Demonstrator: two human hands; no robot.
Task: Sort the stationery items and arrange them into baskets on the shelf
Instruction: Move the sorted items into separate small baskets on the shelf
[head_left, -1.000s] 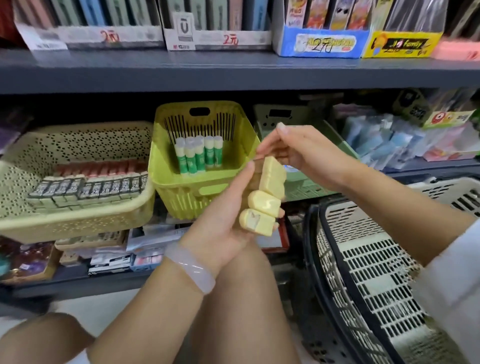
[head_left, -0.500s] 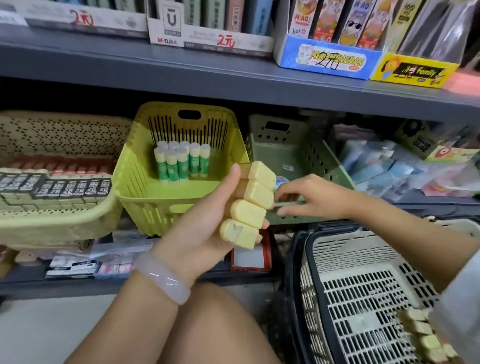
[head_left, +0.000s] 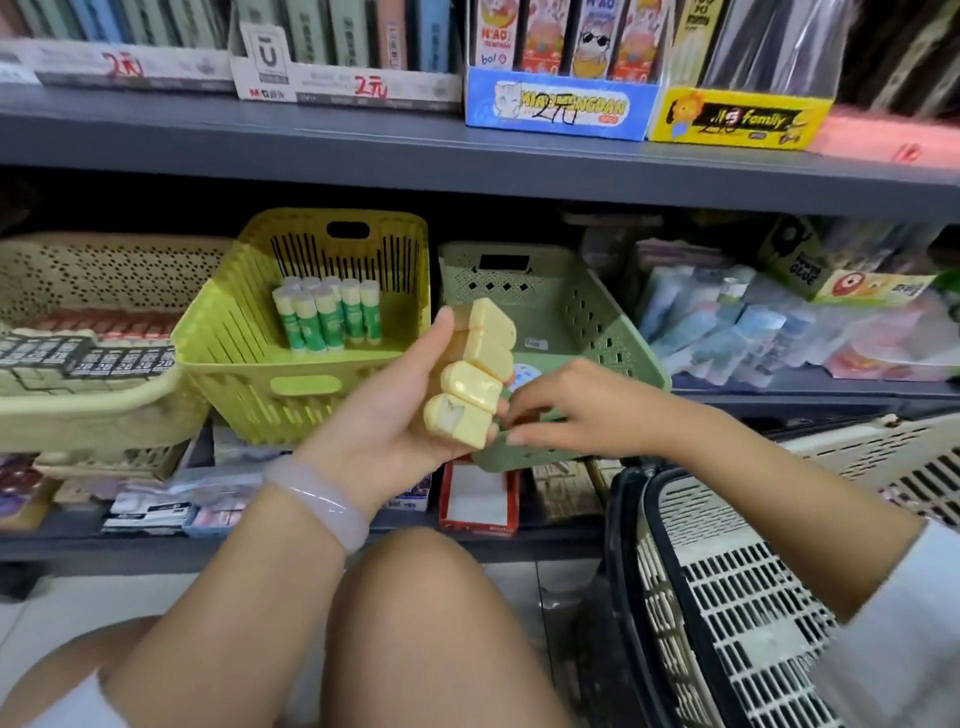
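Observation:
My left hand (head_left: 395, 410) holds a stack of several small pale yellow stationery cases (head_left: 475, 371) upright in front of the shelf. My right hand (head_left: 576, 410) grips the front rim of the sage green basket (head_left: 587, 322), its fingertips touching the lowest yellow case. Left of it, a lime green basket (head_left: 234, 332) holds several green-and-white glue sticks (head_left: 327, 317) standing upright. A beige perforated basket (head_left: 104, 410) at far left holds rows of dark-labelled boxes.
A white slotted basket inside a black-rimmed one (head_left: 737, 597) stands on the floor at right. Packaged goods (head_left: 753, 322) fill the shelf to the right. Display boxes line the upper shelf (head_left: 467, 150). Packs and a red box (head_left: 480, 499) lie on the bottom shelf. My knee is below.
My right hand dropped from the top of the yellow stack to the green basket's front rim. The left hand with the cases stayed nearly level.

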